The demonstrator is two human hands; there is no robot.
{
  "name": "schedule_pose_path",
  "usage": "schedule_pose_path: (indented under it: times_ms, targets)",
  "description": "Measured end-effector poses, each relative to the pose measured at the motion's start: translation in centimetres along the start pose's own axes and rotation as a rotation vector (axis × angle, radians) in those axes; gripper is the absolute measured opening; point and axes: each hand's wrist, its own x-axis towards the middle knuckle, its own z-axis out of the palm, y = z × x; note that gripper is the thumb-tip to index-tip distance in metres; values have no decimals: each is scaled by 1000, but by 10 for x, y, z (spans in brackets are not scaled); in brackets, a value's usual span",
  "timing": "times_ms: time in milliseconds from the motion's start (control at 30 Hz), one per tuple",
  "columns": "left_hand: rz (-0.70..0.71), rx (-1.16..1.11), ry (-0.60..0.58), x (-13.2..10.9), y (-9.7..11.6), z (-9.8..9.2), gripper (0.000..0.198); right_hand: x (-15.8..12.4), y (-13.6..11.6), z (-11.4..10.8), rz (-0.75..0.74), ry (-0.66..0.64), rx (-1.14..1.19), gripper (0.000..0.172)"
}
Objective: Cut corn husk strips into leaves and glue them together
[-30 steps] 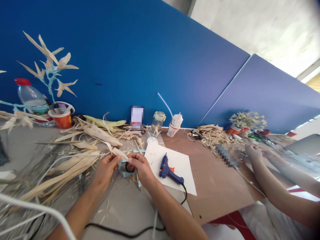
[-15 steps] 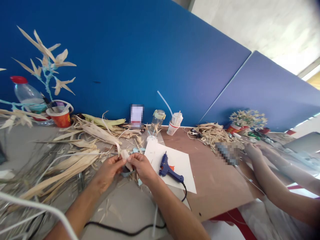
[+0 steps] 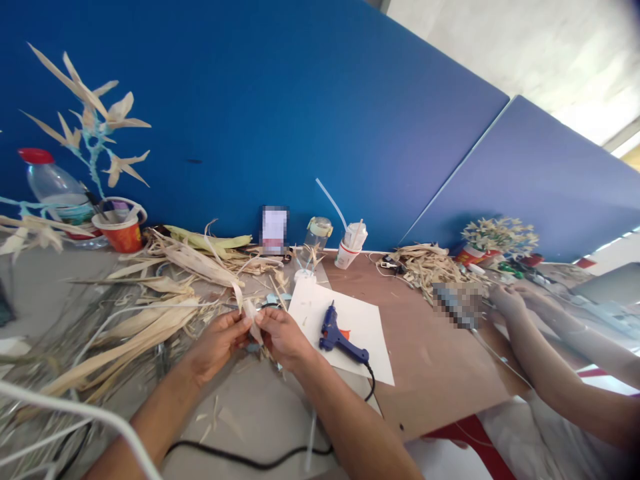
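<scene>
My left hand (image 3: 217, 345) and my right hand (image 3: 283, 337) meet above the grey table, both pinching a pale strip of corn husk (image 3: 250, 315) that stands almost upright between the fingertips. A light blue tape roll (image 3: 253, 346) lies just under the hands, mostly hidden. To the right, a blue glue gun (image 3: 338, 337) rests on a white sheet of paper (image 3: 358, 323), its black cord (image 3: 260, 460) running back across the table toward me.
Dried corn husks (image 3: 150, 313) are heaped at the left, with a red paper cup (image 3: 122, 233) and a plastic bottle (image 3: 53, 189) behind. A small jar (image 3: 317, 235) and a white cup (image 3: 351, 245) stand by the blue partition. Another person's arms (image 3: 550, 373) work at the right on brown board (image 3: 440, 373).
The husk strip has turned from lying sideways to nearly upright, and my two hands have closed in together over the tape roll. The view has shifted slightly.
</scene>
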Motion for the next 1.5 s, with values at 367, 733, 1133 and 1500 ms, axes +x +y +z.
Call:
schedule_pose_path:
  times_ms: [367,733,1133,1500]
  targets:
    - [127,-65,40,-4,9,1,26,10,-28,-18,-115,223,143,27]
    - [113,166,74,0,3,5,32,24,-13,-37,-285,444,-362,14]
    - [130,251,252,5,5,-2,37,8,-16,-11,-261,197,-419,17]
    - [85,352,257,5,4,0,38,10,-21,-23,-361,352,-703,21]
